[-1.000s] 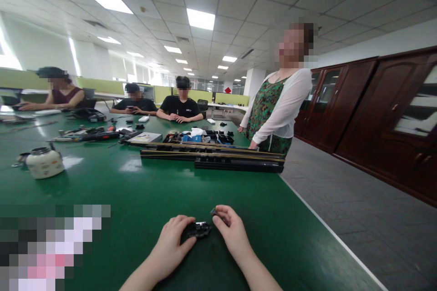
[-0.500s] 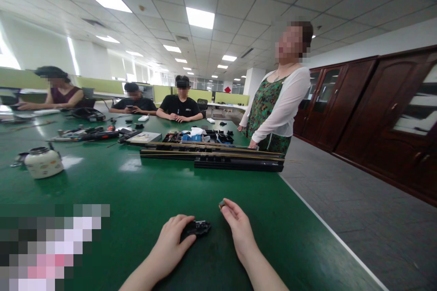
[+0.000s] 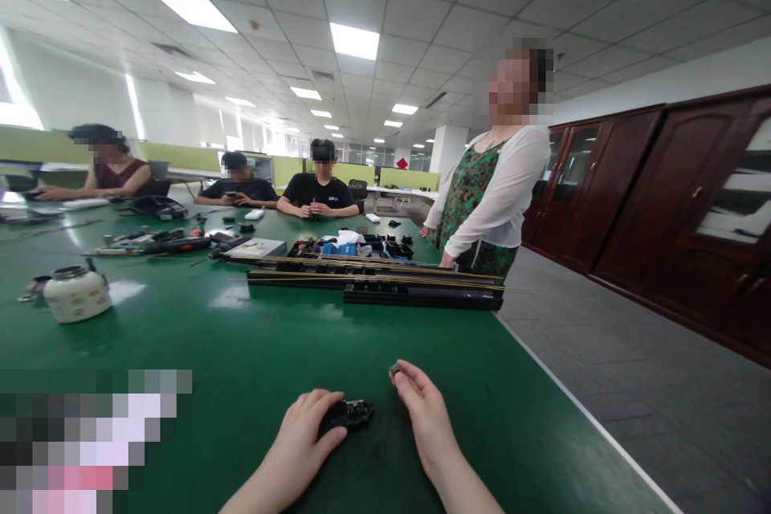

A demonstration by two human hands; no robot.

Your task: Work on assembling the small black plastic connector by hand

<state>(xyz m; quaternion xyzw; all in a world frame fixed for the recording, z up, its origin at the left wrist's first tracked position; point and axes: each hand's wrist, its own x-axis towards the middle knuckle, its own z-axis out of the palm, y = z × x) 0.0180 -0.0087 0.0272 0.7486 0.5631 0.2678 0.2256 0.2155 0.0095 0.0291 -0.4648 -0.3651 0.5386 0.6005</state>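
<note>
- Change noted: right hand (image 3: 425,409) is standing farther right of the black part (image 3: 356,414) than a second ago, fingertips pinching a small piece (image 3: 394,370).
- Left hand (image 3: 308,419) is clasping the black part's left end, thumb on the near side, at the near table (image 3: 241,361).
- Judged consequence: black part and small piece are remaining apart.

Across a broad, glossy green table (image 3: 210,385) with a pale edge strip: near the front, a small black plastic device (image 3: 354,415) with metallic parts. At left, a squat cream jar (image 3: 78,299) with a dark rim; farther back, long black rails (image 3: 422,301) side by side, a flat pale rectangular box (image 3: 262,247) and a long black tool (image 3: 177,243) with a red-orange part.
</note>
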